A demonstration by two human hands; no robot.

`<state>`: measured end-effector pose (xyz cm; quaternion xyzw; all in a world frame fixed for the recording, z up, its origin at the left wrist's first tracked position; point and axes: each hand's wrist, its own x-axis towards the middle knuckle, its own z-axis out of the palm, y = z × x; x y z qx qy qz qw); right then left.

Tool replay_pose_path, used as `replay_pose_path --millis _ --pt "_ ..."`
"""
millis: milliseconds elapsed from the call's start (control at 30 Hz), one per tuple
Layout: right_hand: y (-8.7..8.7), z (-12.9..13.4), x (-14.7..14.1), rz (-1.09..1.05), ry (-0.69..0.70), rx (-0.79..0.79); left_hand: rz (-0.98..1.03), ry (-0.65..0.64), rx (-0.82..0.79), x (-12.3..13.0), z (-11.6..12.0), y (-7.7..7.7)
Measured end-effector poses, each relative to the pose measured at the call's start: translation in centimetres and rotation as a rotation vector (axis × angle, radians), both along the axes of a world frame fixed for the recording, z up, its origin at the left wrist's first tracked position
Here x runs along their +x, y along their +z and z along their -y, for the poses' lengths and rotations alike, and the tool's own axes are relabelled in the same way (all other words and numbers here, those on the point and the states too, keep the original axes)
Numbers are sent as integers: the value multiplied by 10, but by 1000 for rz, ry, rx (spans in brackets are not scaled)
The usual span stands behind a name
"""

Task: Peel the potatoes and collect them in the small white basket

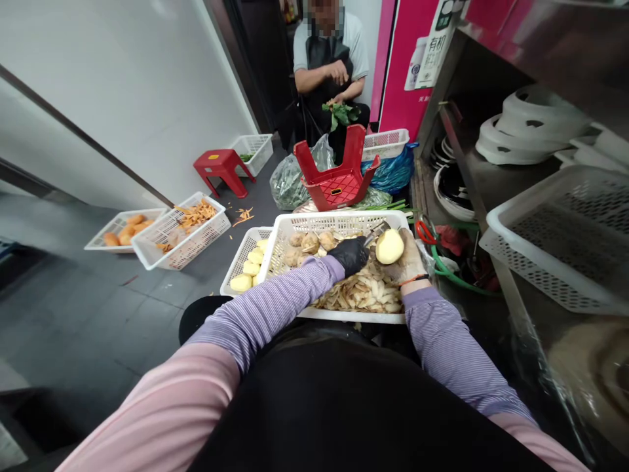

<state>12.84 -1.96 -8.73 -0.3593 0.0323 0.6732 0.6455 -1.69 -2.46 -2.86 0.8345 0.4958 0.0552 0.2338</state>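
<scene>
Hands: left (350, 254) holds peeler (376, 231), right (409, 263) holds potato (390, 246).

basket (295, 226): white plastic mesh | potato (390, 246): smooth, moist | stool (337, 177): glossy red plastic

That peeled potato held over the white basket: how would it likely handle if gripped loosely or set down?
The peeled potato looks smooth and moist, so probably slippery in the right hand. Its rounded shape suggests it could roll if set down. It appears solid, likely stiff and fairly heavy for its size.
</scene>
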Motion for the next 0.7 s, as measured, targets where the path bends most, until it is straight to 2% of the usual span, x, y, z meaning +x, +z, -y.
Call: replay_pose_path --millis 200,267,367,467,600,700 --pt "-2 -5 13 9 -75 34 -145 -88 -124 -8 63 -28" --pt "1 0 16 -13 -16 93 -147 -36 -138 -16 63 -27" --pt "3 9 15 -61 127 191 -88 90 -69 -31 42 -21" --pt "-1 13 13 -74 249 225 28 133 -103 -51 29 -29" --pt "-17 17 3 47 266 15 131 247 -338 -86 46 -62" --pt "-22 21 -18 157 367 -167 224 373 -474 -114 59 -84"
